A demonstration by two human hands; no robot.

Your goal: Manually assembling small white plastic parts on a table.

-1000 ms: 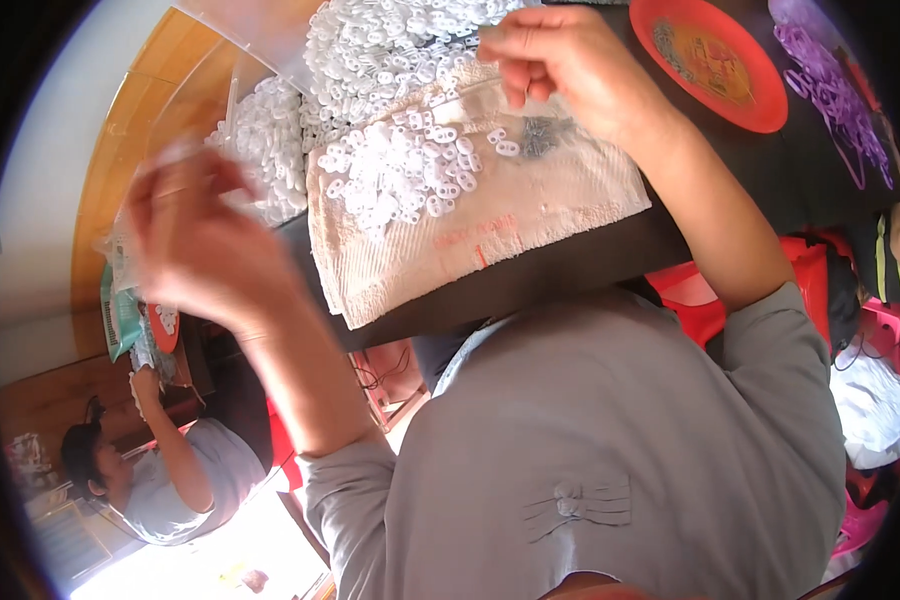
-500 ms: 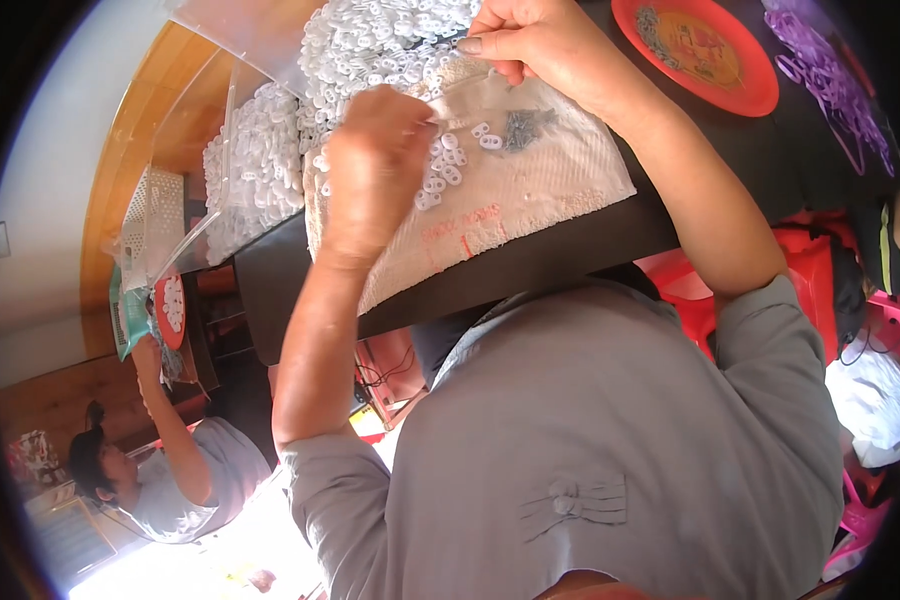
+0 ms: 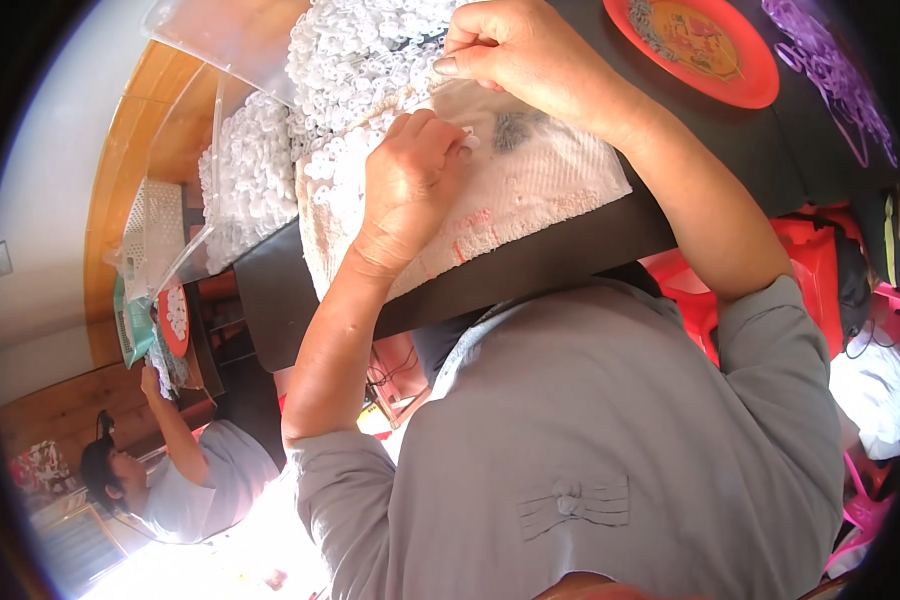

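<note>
A beige towel (image 3: 560,190) lies on the dark table, under both hands. My left hand (image 3: 410,185) is over its middle with the fingers curled in; a small white two-hole piece (image 3: 471,138) shows at the fingertips. My right hand (image 3: 520,55) is pinched at the towel's far edge, beside a large heap of white two-hole pieces (image 3: 370,60); what the pinch holds is too small to make out. Loose white pieces (image 3: 340,165) lie on the towel left of my left hand. A small dark grey heap (image 3: 511,131) sits between the hands, partly covered.
Clear plastic sheeting (image 3: 220,40) and another white heap (image 3: 250,170) are at the left. A red plate (image 3: 755,85) with grey bits and purple strips (image 3: 840,90) are far right. A red chair (image 3: 800,270) stands at right. Another person (image 3: 190,470) works at lower left.
My left hand has moved right over the towel and now covers the loose pieces that showed there. My right hand has shifted slightly left. The other person's hand has lowered.
</note>
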